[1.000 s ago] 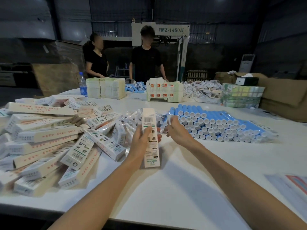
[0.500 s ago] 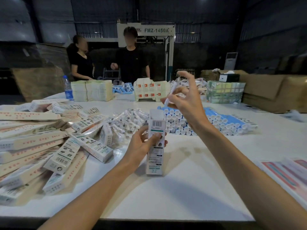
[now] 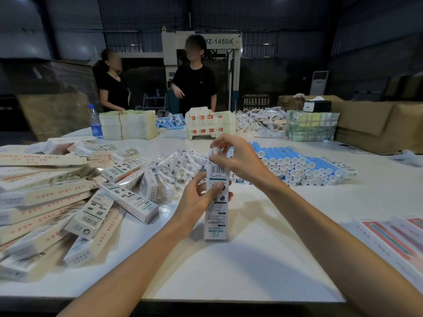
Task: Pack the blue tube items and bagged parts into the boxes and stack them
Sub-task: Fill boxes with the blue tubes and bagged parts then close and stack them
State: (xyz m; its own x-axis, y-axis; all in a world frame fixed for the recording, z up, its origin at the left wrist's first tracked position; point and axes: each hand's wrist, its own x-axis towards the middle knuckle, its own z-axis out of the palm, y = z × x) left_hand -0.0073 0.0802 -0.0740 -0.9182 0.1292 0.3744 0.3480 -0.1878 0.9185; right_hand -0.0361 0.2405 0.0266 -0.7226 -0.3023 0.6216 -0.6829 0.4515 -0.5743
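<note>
box (image 3: 216,225) upright on white table (image 3: 251,259), left hand (image 3: 199,200) gripping it, right hand (image 3: 238,159) pinching bagged part (image 3: 214,152); dim warehouse (image 3: 366,42).

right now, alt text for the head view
A person's left hand grips a white carton upright on a white table while the right hand pinches a small white piece at its top. More cartons lie left; bagged parts and blue tubes behind.

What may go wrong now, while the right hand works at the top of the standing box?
The box stands on its narrow end, gripped only by the left hand; pressure from the right hand, which pinches a white piece at its top, might tip it.
The blue tubes lie stacked just behind that wrist; a backward sweep could roll them.
</note>
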